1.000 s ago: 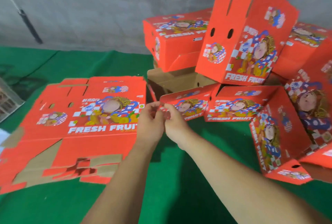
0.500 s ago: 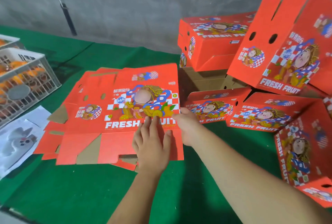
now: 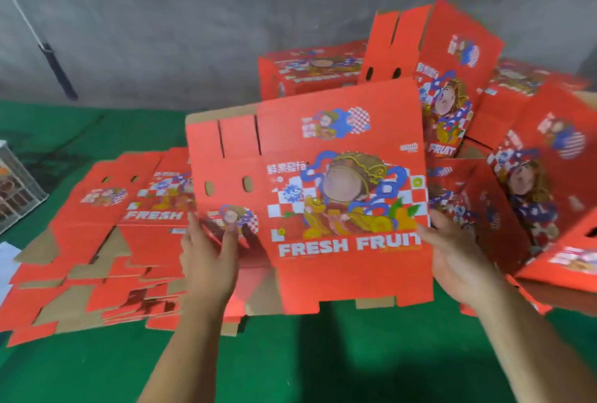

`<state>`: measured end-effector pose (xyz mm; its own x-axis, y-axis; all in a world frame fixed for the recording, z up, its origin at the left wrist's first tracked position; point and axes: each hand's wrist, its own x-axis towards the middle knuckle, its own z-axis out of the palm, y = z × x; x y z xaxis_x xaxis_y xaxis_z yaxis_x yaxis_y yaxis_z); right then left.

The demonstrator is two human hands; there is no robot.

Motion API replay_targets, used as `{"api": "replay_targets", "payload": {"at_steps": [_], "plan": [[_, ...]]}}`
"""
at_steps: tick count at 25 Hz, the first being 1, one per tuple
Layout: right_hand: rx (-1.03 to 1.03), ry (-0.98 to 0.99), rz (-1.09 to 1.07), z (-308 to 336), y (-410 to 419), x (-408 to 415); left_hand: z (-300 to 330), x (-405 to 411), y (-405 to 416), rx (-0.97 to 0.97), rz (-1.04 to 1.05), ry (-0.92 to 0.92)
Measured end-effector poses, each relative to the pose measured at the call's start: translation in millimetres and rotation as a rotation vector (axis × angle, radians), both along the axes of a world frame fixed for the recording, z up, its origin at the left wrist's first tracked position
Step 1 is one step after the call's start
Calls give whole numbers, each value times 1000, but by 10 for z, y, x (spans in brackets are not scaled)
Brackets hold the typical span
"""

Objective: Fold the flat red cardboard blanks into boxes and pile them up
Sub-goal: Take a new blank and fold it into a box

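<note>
Head view. One flat red blank (image 3: 342, 196) is held up off the worktop (image 3: 323, 364), printed face toward the camera, tilted slightly back, "FRESH FRUIT" readable along the lower part. Two slots cut its upper left panel; two oval holes sit below them.

Left hand (image 3: 210, 260): grips the blank's lower left panel, thumb on the printed face, fingers behind the card and hidden. Right hand (image 3: 455, 260): grips the right edge at the level of the lettering, thumb on the front, fingers curled round behind.

Stack of flat blanks (image 3: 97, 257): lies on the green worktop to the left, below and partly behind the held blank, edges fanned unevenly, brown undersides showing at the flaps.

Folded boxes (image 3: 452, 86): piled behind and right of the held blank, several tipped at different angles; one stands tall on end just behind the blank's upper right corner, another (image 3: 549, 196) leans at far right with its open side toward the camera.

White crate (image 3: 16, 196): at the left frame edge on the worktop, contents blurred. Grey wall (image 3: 193, 31) behind.
</note>
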<state>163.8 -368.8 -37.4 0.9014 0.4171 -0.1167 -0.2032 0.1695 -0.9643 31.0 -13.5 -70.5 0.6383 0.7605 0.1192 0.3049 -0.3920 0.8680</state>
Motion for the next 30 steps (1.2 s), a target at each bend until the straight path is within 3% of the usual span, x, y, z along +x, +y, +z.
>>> {"api": "replay_targets", "payload": {"at_steps": [5, 9, 13, 17, 20, 23, 25, 27, 30], "plan": [[41, -51, -124, -67, -461, -220, 152, 175, -405, -317, -14, -30], [-240, -165, -454, -155, -535, -419, 158, 225, -597, -375, -150, -41], [-414, -118, -245, -151, -357, -657, 66, 210, -904, -622, -527, -27], [-526, -73, -419, -289, -203, -703, 49, 226, -994, -433, -350, -26], [-559, -29, -421, -346, -177, -745, 160, 220, -886, -772, -371, -10], [-355, 69, -499, -257, -167, -714, 263, 181, -853, -931, -366, -121], [-280, 205, -459, -197, -223, -590, 291, 152, -827, -930, -377, -190], [-331, 306, -360, -158, -318, -450, 323, 129, -780, -903, -459, -256], [-351, 344, -210, -83, -398, -354, 312, 124, -716, -820, -609, -269]]}}
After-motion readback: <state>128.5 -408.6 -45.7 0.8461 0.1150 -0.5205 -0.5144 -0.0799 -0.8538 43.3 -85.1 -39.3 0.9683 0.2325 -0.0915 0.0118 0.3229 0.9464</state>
